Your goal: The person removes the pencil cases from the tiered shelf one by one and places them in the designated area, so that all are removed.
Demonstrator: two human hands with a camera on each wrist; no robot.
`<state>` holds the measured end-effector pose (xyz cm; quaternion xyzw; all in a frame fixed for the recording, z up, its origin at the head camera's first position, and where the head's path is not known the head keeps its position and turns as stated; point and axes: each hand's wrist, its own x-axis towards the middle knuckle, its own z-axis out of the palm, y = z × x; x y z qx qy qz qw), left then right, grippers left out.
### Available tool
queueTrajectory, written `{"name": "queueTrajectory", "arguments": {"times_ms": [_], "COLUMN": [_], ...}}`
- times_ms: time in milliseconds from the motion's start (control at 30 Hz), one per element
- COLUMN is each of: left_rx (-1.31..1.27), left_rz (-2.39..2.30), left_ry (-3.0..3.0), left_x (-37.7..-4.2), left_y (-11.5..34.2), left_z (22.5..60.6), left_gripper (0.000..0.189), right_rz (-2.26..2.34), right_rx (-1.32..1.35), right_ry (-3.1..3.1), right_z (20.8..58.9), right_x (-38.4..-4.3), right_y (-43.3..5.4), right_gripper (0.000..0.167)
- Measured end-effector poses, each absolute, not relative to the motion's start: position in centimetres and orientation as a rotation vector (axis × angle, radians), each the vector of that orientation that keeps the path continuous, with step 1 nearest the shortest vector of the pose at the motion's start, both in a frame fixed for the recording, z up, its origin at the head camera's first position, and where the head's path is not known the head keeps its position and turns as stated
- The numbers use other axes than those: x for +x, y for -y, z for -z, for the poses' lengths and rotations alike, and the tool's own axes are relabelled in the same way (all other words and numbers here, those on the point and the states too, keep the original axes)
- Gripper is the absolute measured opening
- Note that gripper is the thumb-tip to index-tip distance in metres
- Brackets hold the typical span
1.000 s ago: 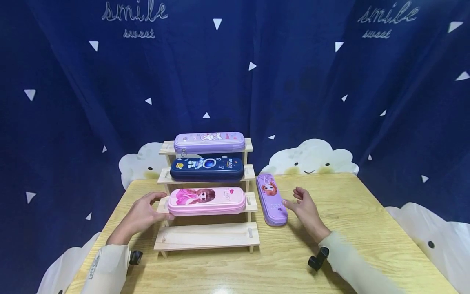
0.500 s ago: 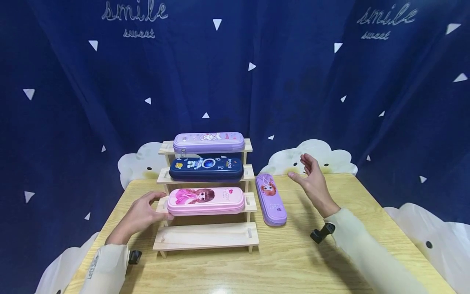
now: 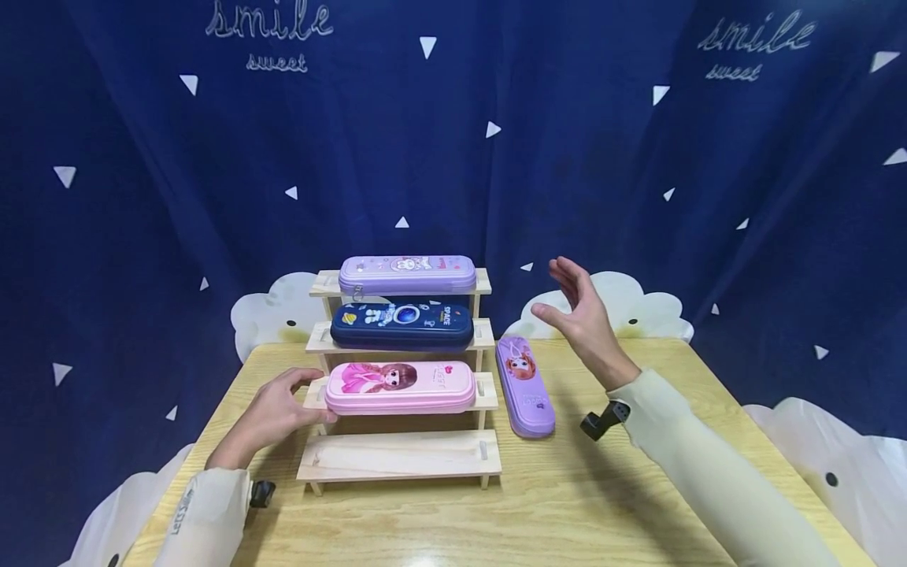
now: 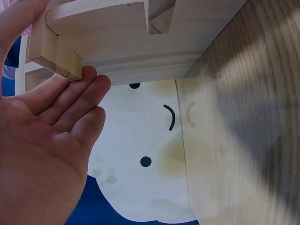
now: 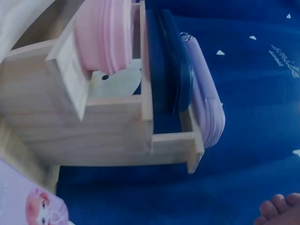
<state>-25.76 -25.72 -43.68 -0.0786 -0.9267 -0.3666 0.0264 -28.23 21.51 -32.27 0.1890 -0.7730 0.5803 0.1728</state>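
A stepped wooden rack [image 3: 404, 457] stands left of the table's middle. My left hand [image 3: 272, 409] grips the left end of its second-lowest step, thumb at the front edge and fingers behind. In the left wrist view the fingertips touch the wooden step end [image 4: 54, 61]. On that step lies a pink pencil case [image 3: 425, 387] with a girl on it, close to the thumb. Above it lie a navy space pencil case [image 3: 397, 327] and a lilac pencil case [image 3: 404, 274]. My right hand [image 3: 584, 323] is raised in the air, fingers apart from the thumb, holding nothing.
A purple pencil case [image 3: 526, 390] with a red-haired girl lies on the table right of the rack, below the right hand. The rack's lowest step bears nothing. A dark blue curtain [image 3: 602, 157] with white clouds hangs behind and beside the table [image 3: 638, 488].
My right hand has left the purple pencil case, risen away from it, then moved further up and back left. The left hand and the cases have stayed in place.
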Motion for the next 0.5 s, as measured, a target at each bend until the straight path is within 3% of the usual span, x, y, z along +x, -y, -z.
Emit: {"name": "queueTrajectory", "arguments": {"times_ms": [500], "left_rx": [-0.239], "left_rz": [1.127], "left_ry": [2.873], "left_x": [-25.6], "left_y": [25.5], "left_z": [43.5], "left_gripper": [0.086], "right_rz": [-1.646], "right_rx": [0.804], "right_ry": [2.188], "right_z": [30.9], "right_x": [-28.0], "right_y": [-17.0], "right_gripper": [0.087]}}
